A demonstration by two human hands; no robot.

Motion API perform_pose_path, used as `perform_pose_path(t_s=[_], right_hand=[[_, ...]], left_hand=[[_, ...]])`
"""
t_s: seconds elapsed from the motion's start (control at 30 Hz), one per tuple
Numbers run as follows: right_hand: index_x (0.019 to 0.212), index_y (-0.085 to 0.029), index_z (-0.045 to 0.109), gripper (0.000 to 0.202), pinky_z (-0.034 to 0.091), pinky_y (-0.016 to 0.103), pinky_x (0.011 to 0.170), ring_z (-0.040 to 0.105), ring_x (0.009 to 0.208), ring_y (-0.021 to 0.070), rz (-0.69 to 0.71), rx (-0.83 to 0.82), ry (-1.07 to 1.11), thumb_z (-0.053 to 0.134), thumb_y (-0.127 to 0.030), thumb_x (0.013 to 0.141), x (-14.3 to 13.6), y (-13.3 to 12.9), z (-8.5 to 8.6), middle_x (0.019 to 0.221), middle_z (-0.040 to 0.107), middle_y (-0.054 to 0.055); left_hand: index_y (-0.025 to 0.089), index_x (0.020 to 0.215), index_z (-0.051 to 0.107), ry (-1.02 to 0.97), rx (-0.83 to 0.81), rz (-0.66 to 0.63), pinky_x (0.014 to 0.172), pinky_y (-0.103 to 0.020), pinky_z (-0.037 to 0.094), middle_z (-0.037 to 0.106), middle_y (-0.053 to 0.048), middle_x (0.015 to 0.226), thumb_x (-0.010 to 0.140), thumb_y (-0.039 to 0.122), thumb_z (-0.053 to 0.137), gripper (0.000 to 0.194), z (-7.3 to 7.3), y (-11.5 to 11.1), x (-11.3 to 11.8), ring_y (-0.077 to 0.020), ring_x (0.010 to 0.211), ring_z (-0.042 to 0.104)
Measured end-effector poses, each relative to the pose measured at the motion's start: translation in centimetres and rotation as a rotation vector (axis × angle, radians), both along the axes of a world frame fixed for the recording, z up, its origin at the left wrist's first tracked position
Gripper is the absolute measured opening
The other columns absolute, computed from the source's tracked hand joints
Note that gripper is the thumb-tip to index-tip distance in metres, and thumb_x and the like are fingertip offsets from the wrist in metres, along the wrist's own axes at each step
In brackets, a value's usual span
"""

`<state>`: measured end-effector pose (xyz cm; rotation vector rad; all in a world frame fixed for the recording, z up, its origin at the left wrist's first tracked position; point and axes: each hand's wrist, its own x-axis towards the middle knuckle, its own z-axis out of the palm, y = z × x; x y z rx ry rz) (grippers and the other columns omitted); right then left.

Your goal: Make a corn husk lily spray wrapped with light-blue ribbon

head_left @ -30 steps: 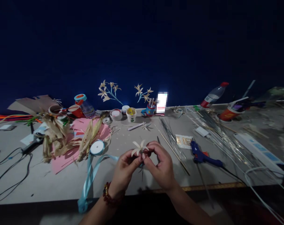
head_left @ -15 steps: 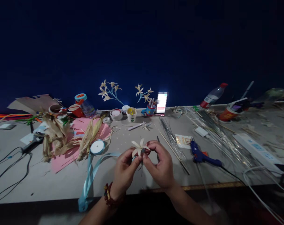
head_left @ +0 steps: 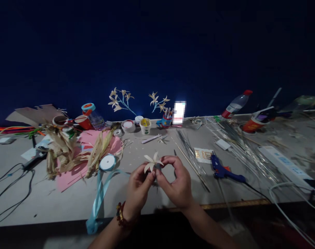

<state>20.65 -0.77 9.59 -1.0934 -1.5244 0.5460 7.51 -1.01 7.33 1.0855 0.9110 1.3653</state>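
Between my two hands is a pale, husk-like craft flower (head_left: 152, 161) with pointed petals spread open. My left hand (head_left: 137, 190) pinches its base between thumb and fingers; a beaded bracelet (head_left: 120, 213) circles that wrist. The thumb and forefinger of my right hand (head_left: 178, 185) close on the same base, by a small greyish-blue patch. A thin stem shows faintly below the fingers. Light blue ribbon (head_left: 101, 192) runs from its roll (head_left: 107, 162) toward my left hand, where its end is hidden.
Corn husks (head_left: 66, 155) lie on pink paper (head_left: 69, 181) at left. A blue glue gun (head_left: 226, 172), wires (head_left: 190, 148) and a power strip (head_left: 284, 167) lie at right. Husk flower sprays (head_left: 123, 100), tubs (head_left: 145, 127) and a lit phone (head_left: 178, 113) stand along the back.
The flower has tilted and shifted slightly left and up in my fingers. Both hands keep their pinch at its base. Things on the table stay where they were.
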Motion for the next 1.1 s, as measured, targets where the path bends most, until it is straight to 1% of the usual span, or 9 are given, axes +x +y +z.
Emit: perform_pose_path(t_s=[0.07,0.13,0.27,0.33,0.47,0.57,0.7,0.97,1.1], right_hand=[[0.101,-0.023,0.053,0.025,0.047,0.033,0.083,0.059,0.09,0.0192,0.046,-0.077,0.085,0.064,-0.016,0.08,0.2,0.1,-0.2,0.096,0.061,0.004],[0.103,-0.023,0.053,0.024,0.047,0.032,0.082,0.058,0.088,0.0182,0.138,-0.146,0.156,0.063,-0.018,0.082,0.4,0.3,-0.3,0.095,0.06,0.003],[0.084,-0.021,0.056,0.005,0.045,0.029,0.075,0.053,0.082,0.0167,0.285,-0.192,0.217,0.06,-0.019,0.084,0.8,0.9,-0.2,0.086,0.055,0.002],[0.081,-0.021,0.055,0.006,0.043,0.028,0.073,0.052,0.081,0.016,0.3,-0.199,0.249,0.06,-0.018,0.084,0.8,1.0,-0.1,0.085,0.053,0.001],[0.082,-0.021,0.055,0.008,0.043,0.027,0.074,0.052,0.081,0.0155,0.286,-0.218,0.292,0.062,-0.017,0.083,0.8,0.9,-0.2,0.086,0.054,0.001],[0.081,-0.021,0.056,0.008,0.043,0.028,0.075,0.052,0.082,0.0161,0.295,-0.228,0.309,0.063,-0.017,0.082,0.8,0.9,-0.4,0.086,0.054,0.001],[0.077,-0.02,0.056,0.008,0.042,0.027,0.069,0.05,0.076,0.0155,0.328,-0.258,0.342,0.063,-0.02,0.081,1.0,1.1,-0.4,0.08,0.053,0.0],[0.074,-0.019,0.056,0.014,0.038,0.025,0.063,0.045,0.071,0.014,0.366,-0.346,0.398,0.067,-0.026,0.079,1.1,1.2,-0.3,0.075,0.05,-0.001],[0.073,-0.019,0.056,0.017,0.037,0.025,0.061,0.044,0.068,0.0136,0.391,-0.389,0.452,0.069,-0.029,0.077,1.1,1.3,-0.5,0.073,0.048,-0.001]], left_hand=[[0.017,0.085,0.071,-0.042,-0.022,-0.018,0.078,-0.025,0.047,0.067,-0.003,0.083,0.082,0.026,0.07,0.01,-0.2,0.0,0.0,-0.0162,0.083,0.06],[0.017,0.085,0.071,-0.079,-0.042,-0.046,0.08,-0.025,0.046,0.067,-0.004,0.086,0.082,0.026,0.071,0.009,-0.3,0.0,0.0,-0.0163,0.085,0.06],[0.017,0.084,0.07,-0.102,-0.062,-0.086,0.079,-0.024,0.046,0.066,-0.003,0.085,0.082,0.025,0.071,0.008,-0.2,0.1,-0.1,-0.0144,0.083,0.058],[0.018,0.084,0.069,-0.066,-0.047,-0.094,0.078,-0.023,0.045,0.064,-0.002,0.084,0.083,0.024,0.069,0.007,0.0,0.1,-0.1,-0.0135,0.081,0.057],[0.018,0.083,0.068,0.037,0.017,-0.084,0.078,-0.024,0.044,0.062,-0.001,0.084,0.086,0.023,0.066,0.006,0.3,0.1,-0.2,-0.0139,0.082,0.055],[0.018,0.083,0.067,0.064,0.048,-0.084,0.079,-0.025,0.043,0.062,-0.002,0.086,0.086,0.022,0.066,0.005,0.3,0.2,-0.3,-0.0149,0.084,0.055],[0.018,0.084,0.067,0.087,0.052,-0.097,0.077,-0.025,0.044,0.062,-0.002,0.085,0.086,0.023,0.065,0.006,0.4,0.1,-0.3,-0.0154,0.082,0.055],[0.016,0.082,0.071,0.19,0.057,-0.09,0.075,-0.025,0.045,0.064,-0.004,0.081,0.085,0.026,0.066,0.011,1.3,0.1,-0.7,-0.0169,0.079,0.057],[0.016,0.084,0.073,0.201,0.03,-0.07,0.073,-0.025,0.046,0.066,-0.004,0.081,0.083,0.027,0.069,0.012,1.2,0.2,-0.7,-0.0165,0.076,0.057]])
